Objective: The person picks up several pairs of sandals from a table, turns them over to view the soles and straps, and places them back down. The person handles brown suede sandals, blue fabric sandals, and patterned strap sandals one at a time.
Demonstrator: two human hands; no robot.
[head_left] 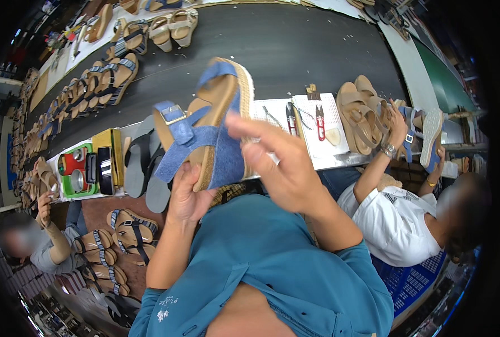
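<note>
A blue denim-like wedge sandal [222,157] with buckled straps and a tan footbed is held up in front of me, its sole edge turned right. My left hand [183,196] grips it from below, the thumb against the cork-coloured edge near the straps. Beside the wedge's right side is my right hand [286,174], its fingers stretched out and slightly blurred. Whether those fingertips touch the sandal I cannot tell. Behind that hand, red-handled snips [320,122] and other small tools lie on white paper [328,145].
A dark belt [311,50] runs across the far side, with rows of sandals [95,84] at left. Grey soles [140,160] and a green tray [77,191] sit left of me; tan sandals [357,121] stand right. Co-workers handle sandals on both sides, one in a white shirt [390,224].
</note>
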